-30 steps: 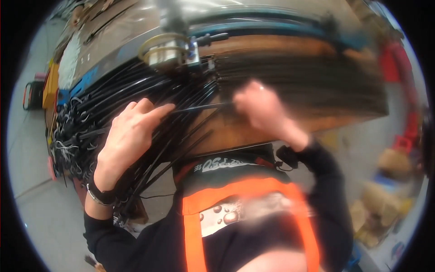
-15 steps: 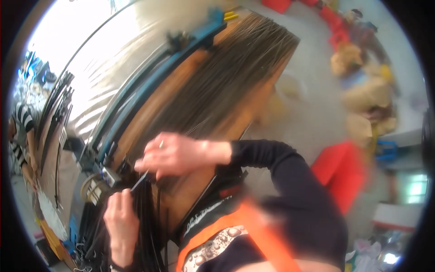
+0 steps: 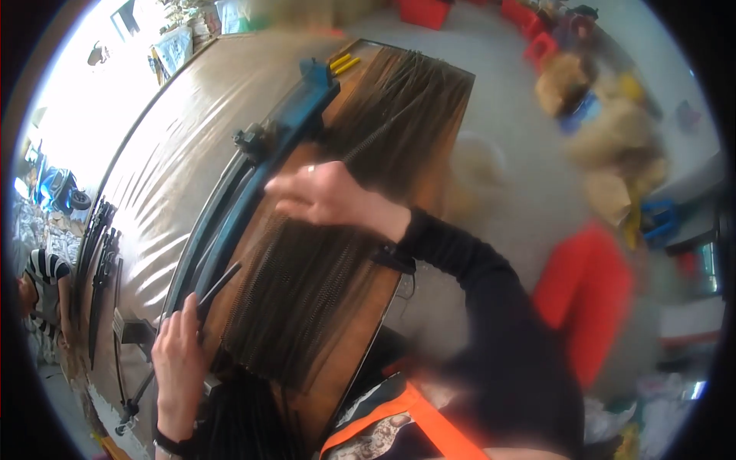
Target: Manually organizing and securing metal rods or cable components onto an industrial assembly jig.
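My right hand (image 3: 326, 198) lies over a dense sheet of thin dark cords (image 3: 322, 253) stretched across a brown wooden board (image 3: 360, 322), fingers bent as it presses or pinches the strands. A ring shows on one finger. My left hand (image 3: 180, 360) sits at the board's near left end and pinches a few black cords (image 3: 218, 282) beside a blue metal rail (image 3: 257, 184). A bunch of loose black cords (image 3: 241, 418) hangs below that hand. Whether the right hand truly grips strands is blurred.
A large surface wrapped in shiny plastic film (image 3: 169, 176) runs along the left. More black cords (image 3: 100, 238) lie at its far edge, near a person in a striped top (image 3: 42, 276). Red crates (image 3: 586, 299) and tan bundles (image 3: 613, 138) stand on the grey floor at right.
The view has swung further left and down along the board. My right hand has slid up the cord sheet, while my left hand stays at the near end holding cords.
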Motion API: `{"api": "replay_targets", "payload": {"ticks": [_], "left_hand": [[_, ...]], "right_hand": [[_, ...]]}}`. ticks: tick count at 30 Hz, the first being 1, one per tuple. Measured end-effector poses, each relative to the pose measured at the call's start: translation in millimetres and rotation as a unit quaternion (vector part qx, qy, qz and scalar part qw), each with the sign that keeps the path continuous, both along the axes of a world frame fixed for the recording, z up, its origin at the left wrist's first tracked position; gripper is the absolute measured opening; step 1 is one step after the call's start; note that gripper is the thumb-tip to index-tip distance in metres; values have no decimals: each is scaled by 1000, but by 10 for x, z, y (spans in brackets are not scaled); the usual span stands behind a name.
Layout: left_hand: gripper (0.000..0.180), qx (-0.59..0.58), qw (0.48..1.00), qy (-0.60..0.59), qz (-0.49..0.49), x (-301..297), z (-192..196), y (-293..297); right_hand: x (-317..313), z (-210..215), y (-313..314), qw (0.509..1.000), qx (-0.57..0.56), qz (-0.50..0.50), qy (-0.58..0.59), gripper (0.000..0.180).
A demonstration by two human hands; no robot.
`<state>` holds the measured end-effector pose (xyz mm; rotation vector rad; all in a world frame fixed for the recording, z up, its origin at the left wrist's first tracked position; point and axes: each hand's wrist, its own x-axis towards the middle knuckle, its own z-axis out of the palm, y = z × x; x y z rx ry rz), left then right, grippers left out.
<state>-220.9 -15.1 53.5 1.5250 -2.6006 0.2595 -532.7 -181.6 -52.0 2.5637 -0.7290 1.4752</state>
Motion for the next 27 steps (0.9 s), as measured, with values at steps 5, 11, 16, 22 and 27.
{"api": "replay_targets", "payload": {"ticks": [5, 11, 16, 22, 27], "left_hand": [[50, -11, 999, 45, 20, -55, -129, -84], [39, -6, 1000, 5, 25, -60, -42, -115], [32, -16, 999, -17, 46, -81, -24, 50], [31, -87, 991, -49, 94, 294, 181, 413], [32, -105, 988, -50, 99, 568, 258, 701]], "right_hand": [[-135, -106, -90, 989, -48, -92, -108, 37], [77, -251, 54, 988, 108, -101, 37, 41], [820, 64, 628, 996, -14, 89, -14, 38], [891, -60, 595, 980, 82, 161, -80, 33], [1092, -18, 647, 982, 99, 150, -54, 29]]}}
